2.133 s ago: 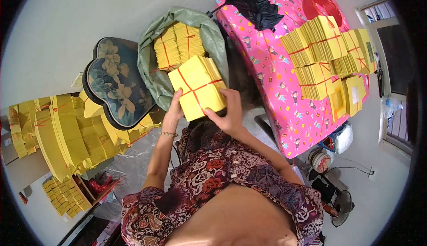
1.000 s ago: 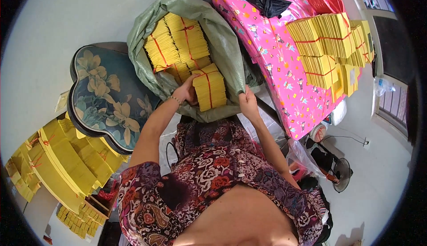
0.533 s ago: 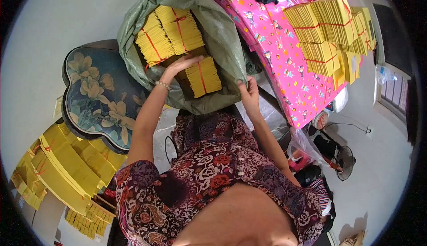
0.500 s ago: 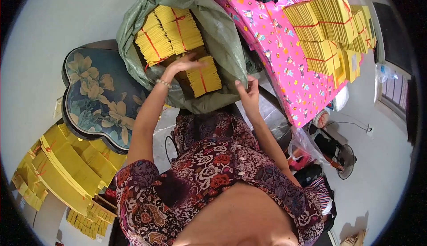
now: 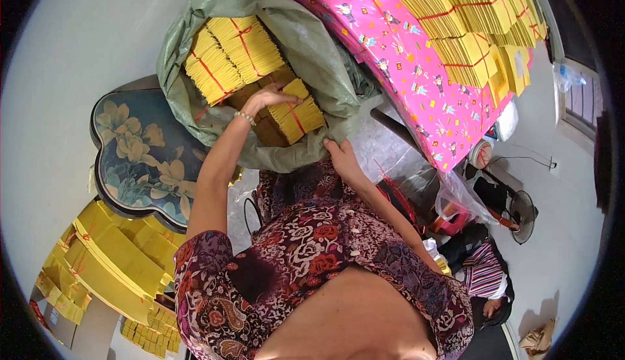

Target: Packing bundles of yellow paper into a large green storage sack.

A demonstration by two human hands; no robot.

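An open grey-green woven sack (image 5: 306, 41) holds several bundles of folded yellow paper tied with red string. Two bundles (image 5: 244, 47) stand side by side at its far left. Inside the sack, my left hand (image 5: 265, 98) grips the upper left edge of a nearer, smaller yellow bundle (image 5: 301, 120); some of its fingertips are hidden. More yellow paper, in shadow, lies beneath that bundle. At the sack's near right rim my right hand (image 5: 342, 158) pinches the fabric between thumb and fingers.
A pink patterned table (image 5: 416, 99) on the right bears stacked, red-tied yellow bundles (image 5: 462, 15). On the left is a flower-painted tabletop (image 5: 146, 145), with yellow paper stacks (image 5: 117, 249) below it. A fan (image 5: 523, 217) stands at right. Another person's striped sleeve (image 5: 485, 269) shows lower right.
My right hand has moved left and down along the rim, drawing it nearer. My left hand has settled over the smaller bundle, its fingers bent more. The whole view has shifted slightly.
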